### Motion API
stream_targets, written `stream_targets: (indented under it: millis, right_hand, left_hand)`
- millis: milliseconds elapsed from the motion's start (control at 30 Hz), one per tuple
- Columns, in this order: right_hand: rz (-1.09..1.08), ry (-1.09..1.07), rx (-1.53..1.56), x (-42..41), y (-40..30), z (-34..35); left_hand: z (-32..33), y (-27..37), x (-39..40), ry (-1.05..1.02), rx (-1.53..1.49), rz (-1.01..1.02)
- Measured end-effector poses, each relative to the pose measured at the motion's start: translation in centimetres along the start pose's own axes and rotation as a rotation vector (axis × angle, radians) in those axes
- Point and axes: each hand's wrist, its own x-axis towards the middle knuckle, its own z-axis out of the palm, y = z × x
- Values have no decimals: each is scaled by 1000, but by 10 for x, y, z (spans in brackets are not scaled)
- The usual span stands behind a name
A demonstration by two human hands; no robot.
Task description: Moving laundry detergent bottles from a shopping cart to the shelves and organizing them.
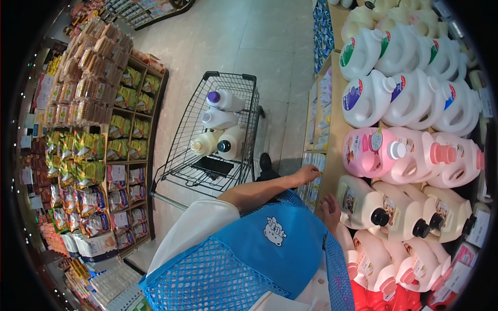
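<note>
My left hand [306, 175] reaches to the right across my body, its fingers loosely bent and holding nothing. It is beside the wooden shelf edge [330, 155]. My right hand [330, 208] is close to the same shelf, empty, fingers apart. Nearest to it stands a cream jug with a black cap [356, 202]. Just above in the picture is a pink jug with a white cap [367, 151]. A wire shopping cart [171, 147] holds several large bottles, among them one with a purple cap [227, 100] and one with a black cap [232, 144].
White handled jugs [367, 97] fill the far end of the shelf, pale pink ones [373, 256] the near end. At left, a display rack [134, 155] holds packaged snacks [97, 77]. Tiled floor [218, 42] runs between. My shoe [265, 161] is beside the cart.
</note>
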Motion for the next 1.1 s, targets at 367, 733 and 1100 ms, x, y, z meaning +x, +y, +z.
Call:
stream_targets:
  millis: [367, 733, 1100]
  right_hand:
    - [67, -27, 12, 21, -12, 35]
    - [-165, 406, 42, 43, -58, 27]
    - [-254, 584, 49, 60, -92, 8]
  left_hand:
    - [-60, 24, 0, 13, -89, 21]
    - [-129, 41, -18, -40, -152, -113]
    - [-142, 52, -11, -152, -140, -98]
